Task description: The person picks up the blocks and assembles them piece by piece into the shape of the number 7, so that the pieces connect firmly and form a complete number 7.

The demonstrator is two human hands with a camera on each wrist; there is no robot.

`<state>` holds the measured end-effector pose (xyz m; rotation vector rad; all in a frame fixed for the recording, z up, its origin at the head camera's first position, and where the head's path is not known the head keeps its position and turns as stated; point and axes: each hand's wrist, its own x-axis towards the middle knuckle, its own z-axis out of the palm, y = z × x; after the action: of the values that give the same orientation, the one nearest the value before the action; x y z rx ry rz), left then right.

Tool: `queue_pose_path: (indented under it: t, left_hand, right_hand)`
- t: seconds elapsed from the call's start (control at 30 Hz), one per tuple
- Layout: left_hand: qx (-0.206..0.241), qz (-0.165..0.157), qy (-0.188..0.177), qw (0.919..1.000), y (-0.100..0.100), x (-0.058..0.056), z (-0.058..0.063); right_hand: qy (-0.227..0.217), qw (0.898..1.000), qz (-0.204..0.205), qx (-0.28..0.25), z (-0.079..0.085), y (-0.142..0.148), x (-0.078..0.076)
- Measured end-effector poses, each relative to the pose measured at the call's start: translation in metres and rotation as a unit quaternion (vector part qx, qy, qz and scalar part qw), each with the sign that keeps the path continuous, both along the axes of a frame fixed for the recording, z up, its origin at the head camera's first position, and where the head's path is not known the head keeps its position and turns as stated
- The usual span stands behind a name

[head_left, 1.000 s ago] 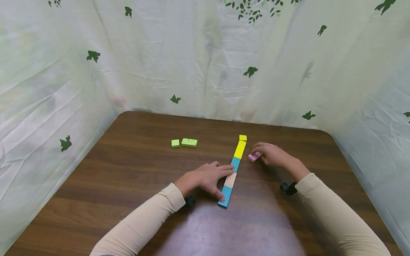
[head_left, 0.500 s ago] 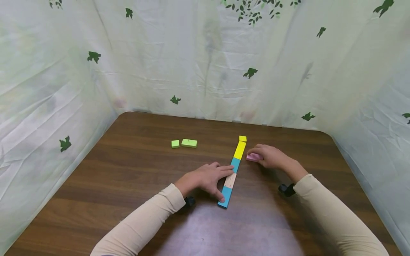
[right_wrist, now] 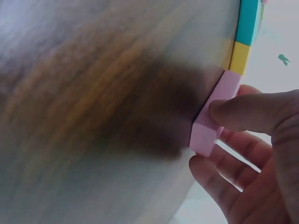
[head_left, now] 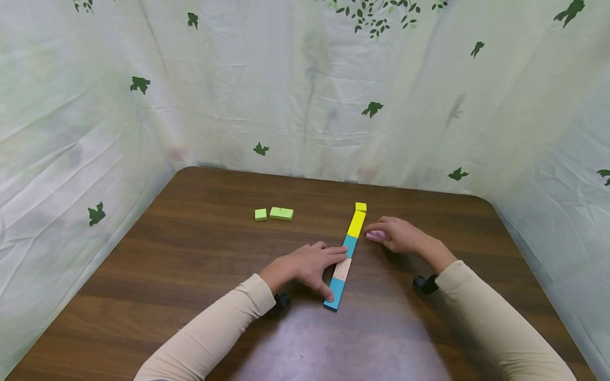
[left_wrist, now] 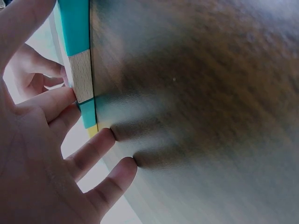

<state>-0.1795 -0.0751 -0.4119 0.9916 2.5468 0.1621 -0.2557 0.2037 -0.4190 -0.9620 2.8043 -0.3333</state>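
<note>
A line of flat blocks runs away across the table: a blue block (head_left: 337,290), a bare wood block (head_left: 342,269), a second blue block (head_left: 350,244), a long yellow block (head_left: 356,224) and a small yellow block (head_left: 360,207) at the far end. My left hand (head_left: 311,265) rests along its left side, thumb on the near blue block and index fingertip on the farther one. To the right of the yellow, my right hand (head_left: 400,234) pinches a pink block (right_wrist: 219,102) between thumb and fingers. Part of the pink block is covered by the thumb.
Two light green blocks, a small one (head_left: 260,215) and a longer one (head_left: 281,214), lie at the back left of the line. White fabric (head_left: 305,95) with green bird shapes surrounds the brown wooden table (head_left: 190,248). A dark band (head_left: 425,284) sits at my right wrist.
My right hand has moved slightly left and nearer, turning the pink block and bringing it closer to the yellow one. My left hand stays in place.
</note>
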Motion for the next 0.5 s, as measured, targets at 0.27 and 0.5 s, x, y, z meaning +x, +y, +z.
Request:
queue_pose_path:
  t: [0.27, 0.5]
  left_hand:
    - [0.0, 0.003, 0.0, 1.0, 0.0004, 0.0003, -0.0001]
    - [-0.001, 0.001, 0.001, 1.0, 0.0007, -0.0001, 0.0003]
  right_hand:
    - [-0.012, 1.0, -0.007, -0.001, 0.0019, -0.0024, 0.0006]
    - [-0.014, 1.0, -0.012, 0.003, 0.003, -0.0032, 0.0008]
